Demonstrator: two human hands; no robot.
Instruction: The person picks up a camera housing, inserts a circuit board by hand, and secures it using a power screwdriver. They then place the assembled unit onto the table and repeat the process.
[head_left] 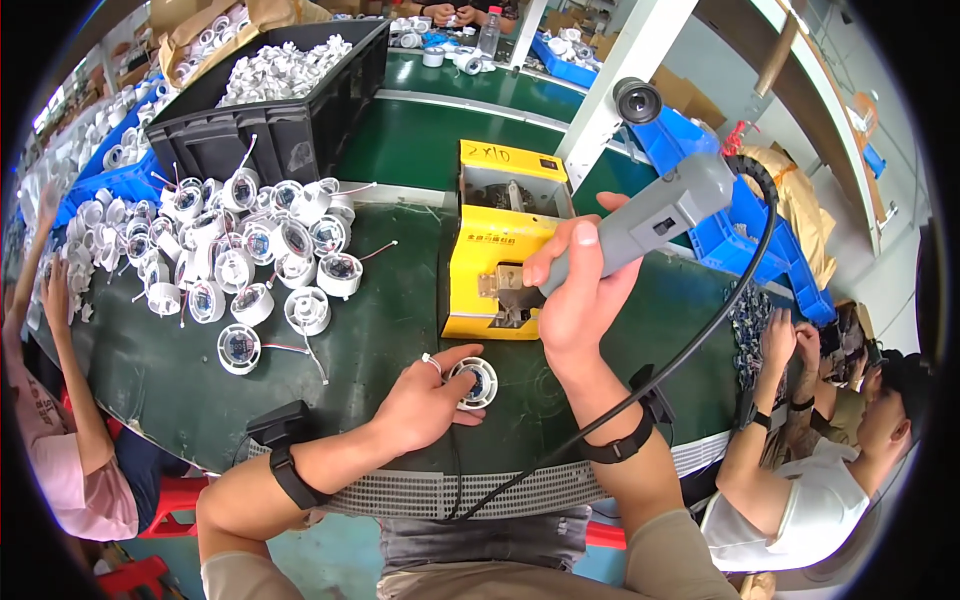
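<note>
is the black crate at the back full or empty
Full. The black crate is heaped with small white plastic parts that rise to its rim and slightly above it.

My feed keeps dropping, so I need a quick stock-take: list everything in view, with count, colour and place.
round part: one, white, on the table under the left hand
electric screwdriver: one, grey, black cable, in the right hand
yellow machine: one, table centre
pile of round parts: many, white, table left
black crate: one, full of white parts, far left
blue bins: several, right
green table: one
co-workers: one left, one right
left hand: holds the round part
right hand: grip shut on the screwdriver
</note>
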